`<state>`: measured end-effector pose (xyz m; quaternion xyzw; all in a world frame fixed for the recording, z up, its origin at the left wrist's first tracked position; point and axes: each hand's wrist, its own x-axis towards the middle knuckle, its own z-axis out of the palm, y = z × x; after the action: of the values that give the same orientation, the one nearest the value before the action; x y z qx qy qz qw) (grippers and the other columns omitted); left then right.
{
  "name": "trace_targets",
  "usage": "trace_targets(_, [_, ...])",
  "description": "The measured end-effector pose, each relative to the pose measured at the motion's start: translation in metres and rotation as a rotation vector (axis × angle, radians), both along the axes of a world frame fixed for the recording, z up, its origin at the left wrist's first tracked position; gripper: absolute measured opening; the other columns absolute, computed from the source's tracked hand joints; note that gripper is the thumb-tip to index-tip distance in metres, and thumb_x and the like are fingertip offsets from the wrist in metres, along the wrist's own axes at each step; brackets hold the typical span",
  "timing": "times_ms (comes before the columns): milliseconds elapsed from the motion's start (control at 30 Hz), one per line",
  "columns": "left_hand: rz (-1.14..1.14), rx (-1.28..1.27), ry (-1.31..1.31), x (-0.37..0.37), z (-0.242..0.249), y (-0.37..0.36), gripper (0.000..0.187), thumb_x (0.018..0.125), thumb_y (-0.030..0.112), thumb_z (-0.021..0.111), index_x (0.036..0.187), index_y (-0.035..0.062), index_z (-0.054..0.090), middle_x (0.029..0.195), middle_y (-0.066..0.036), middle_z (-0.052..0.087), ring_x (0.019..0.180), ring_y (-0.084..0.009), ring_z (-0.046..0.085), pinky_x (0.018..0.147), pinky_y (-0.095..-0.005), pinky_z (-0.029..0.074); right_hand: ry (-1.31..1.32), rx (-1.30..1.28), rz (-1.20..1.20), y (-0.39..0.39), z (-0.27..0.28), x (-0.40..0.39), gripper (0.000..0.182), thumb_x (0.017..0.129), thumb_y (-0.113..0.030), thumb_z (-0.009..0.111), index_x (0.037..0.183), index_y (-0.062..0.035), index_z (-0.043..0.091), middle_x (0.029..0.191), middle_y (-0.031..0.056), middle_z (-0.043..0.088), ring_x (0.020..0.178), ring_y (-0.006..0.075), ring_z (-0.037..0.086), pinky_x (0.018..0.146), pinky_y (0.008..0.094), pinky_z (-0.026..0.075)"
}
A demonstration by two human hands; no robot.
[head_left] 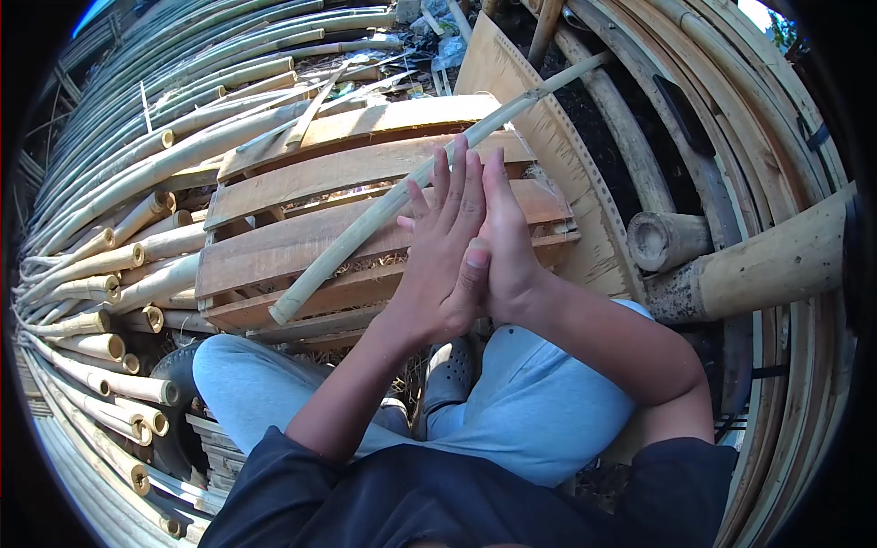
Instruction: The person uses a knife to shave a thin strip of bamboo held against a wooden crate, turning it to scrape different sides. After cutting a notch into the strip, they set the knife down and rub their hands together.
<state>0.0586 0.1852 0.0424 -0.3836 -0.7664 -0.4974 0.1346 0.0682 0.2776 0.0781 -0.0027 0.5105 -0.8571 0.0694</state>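
Note:
My left hand (443,242) and my right hand (507,242) are raised in the middle of the view, palms pressed against each other. The left fingers are spread and point upward; the left thumb lies across the base of the right hand. The right fingers are straight, partly hidden behind the left ones. Neither hand shows anything held. Behind them a long pale bamboo pole (352,248) lies diagonally over a slatted wooden pallet (274,251), passing beyond the fingers to the upper right.
Stacked bamboo poles (137,388) fill the left side. A plywood sheet (539,128) leans behind the pallet. Thick bamboo (772,260) and a cut log end (650,242) stand at the right, beside curved wooden strips (740,91). My bent legs (539,393) are below.

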Motion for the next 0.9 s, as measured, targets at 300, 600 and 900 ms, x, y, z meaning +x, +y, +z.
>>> trace_targets(300, [-0.091, -0.168, -0.177, 0.029, -0.013, 0.012, 0.084, 0.097, 0.064, 0.009, 0.156, 0.0032, 0.007, 0.163, -0.019, 0.004, 0.150, -0.0351, -0.009, 0.115, -0.0578, -0.014, 0.020, 0.094, 0.005, 0.051, 0.009, -0.029, 0.112, 0.082, -0.088, 0.016, 0.156, -0.0060, -0.001, 0.161, 0.0250, 0.005, 0.150, 0.0340, 0.007, 0.121, 0.0429, 0.003])
trace_targets(600, [-0.223, 0.312, -0.499, 0.015, -0.015, 0.015, 0.080, 0.100, 0.058, 0.007, 0.155, 0.0003, -0.003, 0.162, -0.023, -0.006, 0.150, -0.0357, -0.010, 0.119, -0.0480, -0.005, 0.613, 0.535, -0.001, 0.024, -0.001, -0.012, 0.082, 0.098, -0.063, 0.000, 0.154, -0.0043, -0.010, 0.163, 0.0148, -0.015, 0.149, 0.0278, -0.019, 0.119, 0.0457, -0.009])
trace_targets(900, [-0.469, 0.537, -0.753, 0.050, -0.016, 0.018, 0.092, 0.097, 0.067, 0.020, 0.155, -0.0007, -0.001, 0.163, -0.015, -0.001, 0.151, -0.0287, -0.001, 0.121, -0.0411, 0.001, 0.615, 0.653, -0.250, 0.006, 0.026, 0.002, 0.096, 0.086, -0.083, 0.002, 0.157, -0.0192, -0.006, 0.164, 0.0124, -0.007, 0.150, 0.0276, -0.011, 0.117, 0.0561, -0.003])
